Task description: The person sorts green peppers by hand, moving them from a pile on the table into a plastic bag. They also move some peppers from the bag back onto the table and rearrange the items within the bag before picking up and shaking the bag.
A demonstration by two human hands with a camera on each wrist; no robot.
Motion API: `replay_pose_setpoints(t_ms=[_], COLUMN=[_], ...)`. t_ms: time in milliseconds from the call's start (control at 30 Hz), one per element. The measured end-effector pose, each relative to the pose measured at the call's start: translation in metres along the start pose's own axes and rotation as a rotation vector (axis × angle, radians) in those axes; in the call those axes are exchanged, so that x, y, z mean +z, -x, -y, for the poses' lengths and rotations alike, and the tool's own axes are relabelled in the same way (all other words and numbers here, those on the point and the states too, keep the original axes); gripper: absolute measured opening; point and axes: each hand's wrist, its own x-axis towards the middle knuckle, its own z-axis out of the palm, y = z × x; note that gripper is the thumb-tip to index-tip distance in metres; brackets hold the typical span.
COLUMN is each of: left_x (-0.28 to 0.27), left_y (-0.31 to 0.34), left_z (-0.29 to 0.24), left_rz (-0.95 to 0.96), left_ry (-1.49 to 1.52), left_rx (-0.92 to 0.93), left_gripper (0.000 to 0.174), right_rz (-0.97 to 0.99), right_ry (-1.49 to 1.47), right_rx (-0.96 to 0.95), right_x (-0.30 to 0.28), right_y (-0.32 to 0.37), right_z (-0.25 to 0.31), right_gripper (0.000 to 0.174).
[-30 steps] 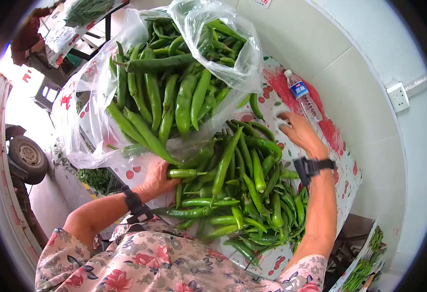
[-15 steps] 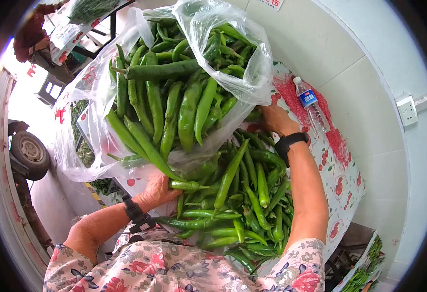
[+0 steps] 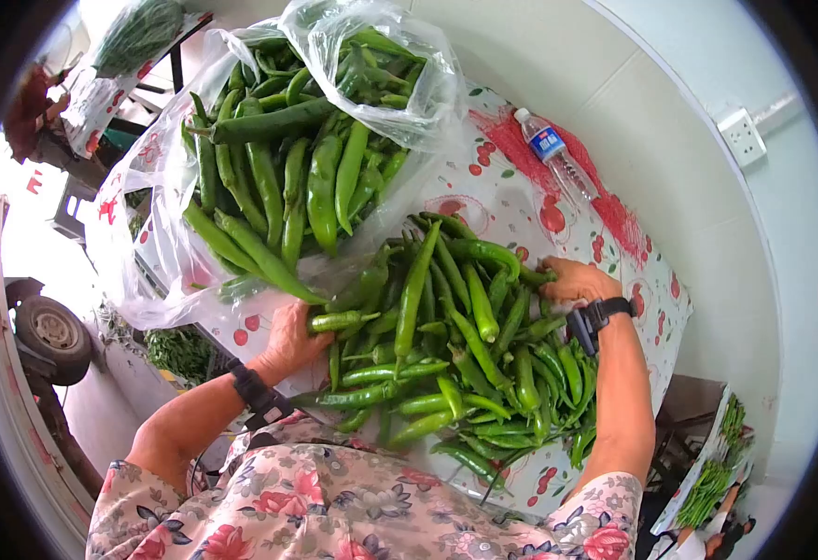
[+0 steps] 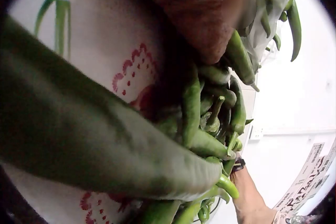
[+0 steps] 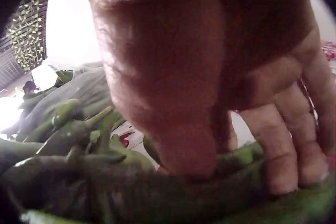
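Note:
A heap of long green chili peppers [image 3: 483,345] lies on the cherry-print tablecloth. My left hand [image 3: 295,343] is at the heap's left edge, just below the plastic bag, and holds a short green pepper [image 3: 342,321] whose stem end points right. In the left wrist view this hand [image 4: 205,14] hangs above the peppers, and a large pepper [image 4: 105,134] crosses close to the camera. At the heap's upper right, my right hand [image 3: 577,282] grips a green pepper [image 3: 541,277]. The right wrist view shows its thumb and fingertips down on dark green peppers [image 5: 173,198].
A clear plastic bag [image 3: 437,121] full of larger green peppers stands open behind the heap. A water bottle [image 3: 558,154] lies on red netting [image 3: 614,210] near the wall. A socket [image 3: 741,135] is on the wall. Leafy greens [image 3: 180,350] sit beyond the table's left side.
My right hand swung from beside the bottle to the bag's right side, then came back toward me to the heap's upper right edge. My left hand kept its place with the short pepper.

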Motion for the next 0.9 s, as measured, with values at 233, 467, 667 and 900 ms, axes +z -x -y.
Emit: replay_pose_setpoints(t_ms=[233, 467, 667, 900], left_x=[0.004, 0.018, 0.021, 0.022], left_y=[0.002, 0.003, -0.001, -0.004], left_z=[0.012, 0.036, 0.049, 0.053], left_rz=[-0.028, -0.084, -0.099, -0.107], left_ry=[-0.004, -0.018, -0.080, -0.001], left_rx=[0.046, 0.150, 0.210, 0.219], left_gripper=[0.053, 0.057, 0.055, 0.061], right_rz=[-0.217, -0.546, -0.767, -0.771], right_ry=[-0.068, -0.499, -0.750, -1.128], right_rx=[-0.086, -0.280, -0.086, 0.092], right_x=[0.044, 0.075, 0.136, 0.222], right_y=[0.028, 0.064, 0.158, 0.198], right_z=[-0.034, -0.093, -0.168, -0.187], right_gripper=[0.045, 0.043, 0.039, 0.037])
